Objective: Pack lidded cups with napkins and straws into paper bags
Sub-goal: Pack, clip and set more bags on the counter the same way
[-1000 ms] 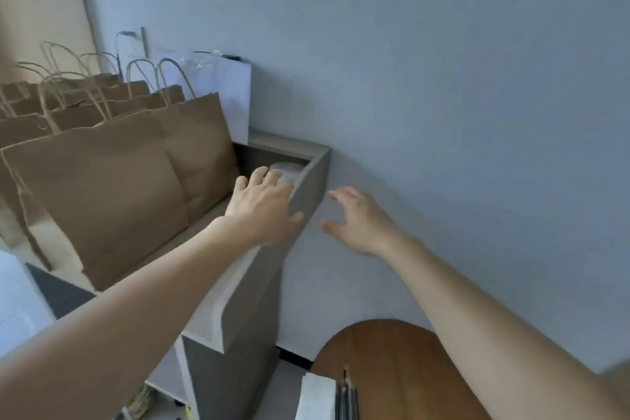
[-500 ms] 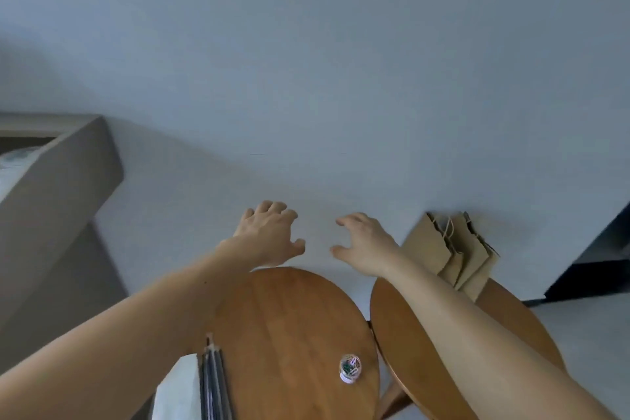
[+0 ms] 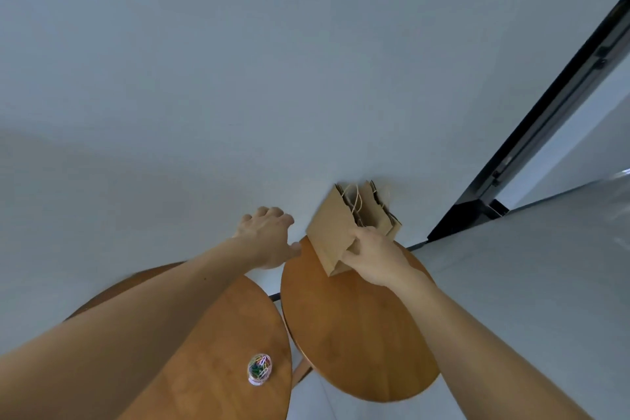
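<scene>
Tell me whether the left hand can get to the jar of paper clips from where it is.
Probably yes. The left hand is empty and open, the jar of paper clips stands alone on the left round table, and nothing lies between; the hand must pull back.

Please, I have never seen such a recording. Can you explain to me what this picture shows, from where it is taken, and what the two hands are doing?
There is no machine here. A person wears a wide camera on the head, so the head view looks forward and down along the person's own bare arms.

The right hand has its grip on the nearest of a few small brown paper bags, which lean against the pale wall at the back of a round wooden table. The bags have twine handles and look flat and folded.

The left hand holds nothing. It hovers open just left of the bags, near the table's edge.

A second round wooden table stands to the left, partly under the left arm. On it sits a small clear jar of coloured paper clips.

No cups, napkins or straws show in this picture.
</scene>
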`<state>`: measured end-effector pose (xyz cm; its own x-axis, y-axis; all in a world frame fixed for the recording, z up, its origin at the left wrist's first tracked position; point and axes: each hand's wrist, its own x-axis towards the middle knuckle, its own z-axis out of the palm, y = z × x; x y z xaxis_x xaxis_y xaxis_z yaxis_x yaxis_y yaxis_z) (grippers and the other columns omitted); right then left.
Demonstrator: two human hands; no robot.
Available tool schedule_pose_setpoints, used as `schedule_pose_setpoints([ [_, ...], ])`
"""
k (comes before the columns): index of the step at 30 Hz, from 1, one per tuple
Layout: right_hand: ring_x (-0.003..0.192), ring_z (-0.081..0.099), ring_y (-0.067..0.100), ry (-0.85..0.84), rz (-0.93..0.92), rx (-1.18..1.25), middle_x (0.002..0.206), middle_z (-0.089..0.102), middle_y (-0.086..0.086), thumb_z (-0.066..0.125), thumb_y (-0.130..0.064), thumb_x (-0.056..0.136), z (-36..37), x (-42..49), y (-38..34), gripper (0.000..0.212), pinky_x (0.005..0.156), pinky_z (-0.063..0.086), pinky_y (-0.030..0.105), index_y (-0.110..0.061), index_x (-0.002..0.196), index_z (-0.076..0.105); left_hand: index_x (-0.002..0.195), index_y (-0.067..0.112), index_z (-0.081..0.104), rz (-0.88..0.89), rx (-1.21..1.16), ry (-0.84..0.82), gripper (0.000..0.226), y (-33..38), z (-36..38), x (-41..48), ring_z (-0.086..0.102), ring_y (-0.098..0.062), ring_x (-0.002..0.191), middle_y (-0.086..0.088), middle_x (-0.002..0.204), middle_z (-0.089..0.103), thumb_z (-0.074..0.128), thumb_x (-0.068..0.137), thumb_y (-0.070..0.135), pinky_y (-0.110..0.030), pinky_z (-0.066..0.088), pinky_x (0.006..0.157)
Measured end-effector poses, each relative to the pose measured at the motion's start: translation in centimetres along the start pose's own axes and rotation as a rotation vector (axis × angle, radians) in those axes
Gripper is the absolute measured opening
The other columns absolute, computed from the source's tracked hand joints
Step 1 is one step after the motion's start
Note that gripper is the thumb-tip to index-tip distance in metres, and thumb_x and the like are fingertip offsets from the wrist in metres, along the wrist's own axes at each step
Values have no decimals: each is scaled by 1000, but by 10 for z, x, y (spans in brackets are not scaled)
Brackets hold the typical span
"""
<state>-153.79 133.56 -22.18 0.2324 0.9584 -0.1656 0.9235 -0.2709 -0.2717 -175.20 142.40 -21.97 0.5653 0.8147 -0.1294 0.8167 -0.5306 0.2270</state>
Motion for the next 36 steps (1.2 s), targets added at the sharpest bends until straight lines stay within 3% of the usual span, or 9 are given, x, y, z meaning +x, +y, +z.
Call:
schedule_pose_setpoints([
  [4,104,57,20,-20,45,-14,134,49,2,52,-49,92,5,45,37,57,82,50,38,-21,140,46,148,23,36,-18,-38,-23,65,12,14,37,28,-25,142,-1,154,34,45,93,56,-43,27,113],
  [9,107,55,25,-10,54,-30,125,53,4,51,-45,92,26,119,80,49,81,49,39,-17,132,52,148,22,37,-135,-41,-64,64,20,42,82,30,-24,141,-1,153,36,46,93,55,-43,29,113],
  [14,99,55,27,-39,74,-69,106,54,5,49,-47,93,43,185,130,31,80,49,39,-17,97,51,147,21,38,-260,-58,-127,62,38,62,126,31,-23,140,-1,153,37,45,95,53,-41,30,112],
  [19,79,61,23,-78,27,-183,88,63,3,41,-53,97,62,229,161,39,63,42,31,-16,90,52,147,21,38,-349,-91,-158,62,56,79,152,31,-21,140,1,153,37,45,94,51,-39,29,112],
  [22,65,56,18,-127,28,-165,73,59,-2,37,-46,100,71,242,167,36,53,37,28,-18,82,51,148,21,37,-400,-89,-192,62,62,85,158,30,-21,140,1,153,36,46,94,51,-39,30,113],
  [28,57,48,13,-90,-45,-237,65,52,-6,45,-29,100,72,245,167,31,47,27,24,-23,69,47,148,21,37,-470,-104,-215,61,58,88,151,29,-21,141,0,153,36,45,95,50,-40,31,112],
  [31,60,53,17,-35,-116,-278,63,52,-7,46,-30,99,65,242,156,29,47,29,25,-23,72,50,147,22,38,-497,-142,-200,60,54,87,139,30,-21,140,1,153,36,47,95,50,-40,32,111],
  [34,74,64,25,3,-189,-303,78,65,0,48,-33,97,56,232,130,23,54,37,27,-19,85,62,147,22,39,-527,-176,-153,59,46,82,121,31,-20,139,2,152,37,48,94,48,-39,33,110],
  [36,74,64,26,16,-233,-321,78,65,1,50,-33,95,53,221,107,22,55,37,28,-18,87,64,147,22,39,-544,-185,-131,59,38,76,104,32,-21,139,1,152,37,48,94,46,-40,34,110],
])
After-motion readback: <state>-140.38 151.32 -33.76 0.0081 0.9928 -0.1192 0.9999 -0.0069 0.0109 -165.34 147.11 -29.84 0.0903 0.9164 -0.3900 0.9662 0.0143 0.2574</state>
